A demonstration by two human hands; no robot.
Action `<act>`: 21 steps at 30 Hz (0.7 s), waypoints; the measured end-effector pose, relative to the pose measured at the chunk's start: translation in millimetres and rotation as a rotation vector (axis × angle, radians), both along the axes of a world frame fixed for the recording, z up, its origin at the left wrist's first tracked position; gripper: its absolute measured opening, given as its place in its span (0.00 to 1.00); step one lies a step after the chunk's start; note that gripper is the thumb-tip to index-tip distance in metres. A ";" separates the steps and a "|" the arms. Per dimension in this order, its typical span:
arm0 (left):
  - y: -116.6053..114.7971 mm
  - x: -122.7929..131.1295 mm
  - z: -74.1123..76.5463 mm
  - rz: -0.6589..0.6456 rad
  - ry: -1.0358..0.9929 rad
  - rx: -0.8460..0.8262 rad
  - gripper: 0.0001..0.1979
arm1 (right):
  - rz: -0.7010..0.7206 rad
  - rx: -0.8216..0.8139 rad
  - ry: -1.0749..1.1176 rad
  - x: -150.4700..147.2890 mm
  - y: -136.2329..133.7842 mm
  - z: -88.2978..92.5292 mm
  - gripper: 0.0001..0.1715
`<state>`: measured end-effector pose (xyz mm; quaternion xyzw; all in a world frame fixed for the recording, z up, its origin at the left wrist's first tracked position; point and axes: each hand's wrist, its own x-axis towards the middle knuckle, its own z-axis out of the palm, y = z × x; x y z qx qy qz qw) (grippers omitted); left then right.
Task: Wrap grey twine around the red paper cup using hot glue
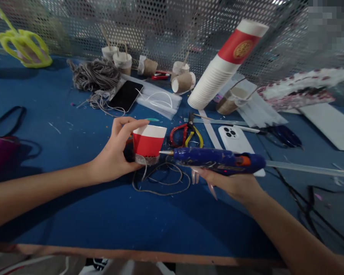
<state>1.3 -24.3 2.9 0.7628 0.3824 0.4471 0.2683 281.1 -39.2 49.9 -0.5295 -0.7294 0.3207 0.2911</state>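
Note:
My left hand is wrapped round a red and white paper cup standing on the blue table. Grey twine circles the cup's base, and a loose length of twine trails onto the table in front of it. My right hand grips a blue hot glue gun held level, with its metal nozzle touching the cup's lower right side. A clear glue stick sticks out of the gun's back toward the right.
Behind the cup lie scissors, a white phone, a black phone and a bundle of grey twine. A leaning stack of paper cups, several twine-wrapped cups and a yellow-green basket stand by the perforated metal screen.

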 end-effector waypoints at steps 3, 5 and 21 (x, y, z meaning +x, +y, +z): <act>-0.9 0.8 0.8 0.014 0.037 0.058 0.39 | 0.051 -0.057 0.042 -10.7 2.0 3.0 0.04; -1.6 1.0 1.7 0.027 0.064 0.082 0.39 | 0.108 -0.095 0.077 -16.0 2.1 5.2 0.04; -3.3 1.8 6.2 0.050 0.162 0.139 0.41 | 0.193 -0.161 0.087 -24.1 -4.7 6.4 0.11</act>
